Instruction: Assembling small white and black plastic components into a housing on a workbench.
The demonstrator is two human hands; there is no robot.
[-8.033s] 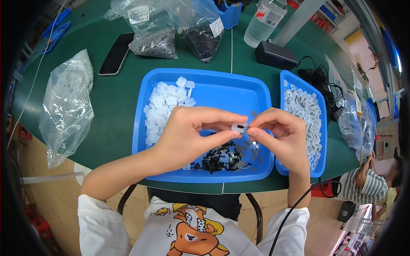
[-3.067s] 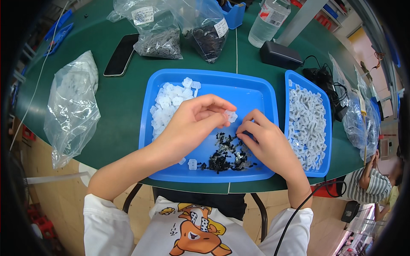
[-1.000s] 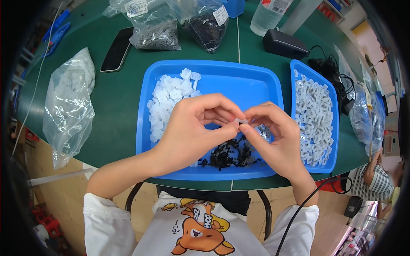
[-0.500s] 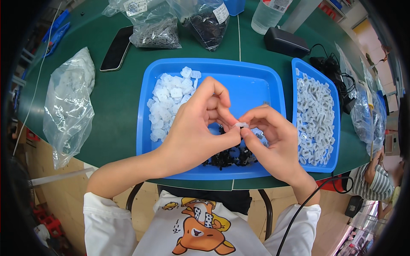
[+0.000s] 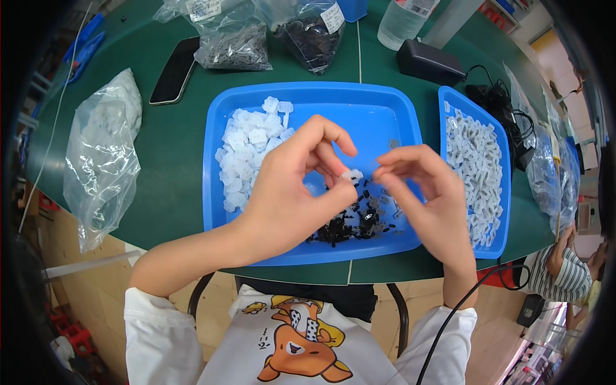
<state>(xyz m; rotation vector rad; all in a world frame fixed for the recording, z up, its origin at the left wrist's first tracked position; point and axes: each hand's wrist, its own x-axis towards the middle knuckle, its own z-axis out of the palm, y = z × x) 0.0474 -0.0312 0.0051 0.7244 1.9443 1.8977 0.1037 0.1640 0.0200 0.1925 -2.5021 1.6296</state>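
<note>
Between the thumb and forefinger of my left hand (image 5: 289,186) is a small translucent white plastic piece (image 5: 352,174), pinched above the large blue tray (image 5: 314,93). Just right of it, my right hand (image 5: 427,192) has its thumb and fingertips close together. Its fingertips are slightly blurred, and whatever they may hold is too small to make out. In the tray, a heap of flat translucent white plastic pieces (image 5: 240,151) lies on the left. Small black parts (image 5: 343,230) are piled at the near side below my hands, and a few small grey parts (image 5: 393,143) lie at the right.
A smaller blue tray (image 5: 443,122) full of pale plastic pieces stands on the right. A clear bag (image 5: 102,160) and a phone (image 5: 175,70) lie left. Bags of grey parts (image 5: 234,48) and black parts (image 5: 311,45), a bottle (image 5: 404,22) and a black adapter (image 5: 430,62) are at the back.
My hands have parted: the right moved away to the right, while the left keeps the white piece. The large tray has shifted slightly away and to the left.
</note>
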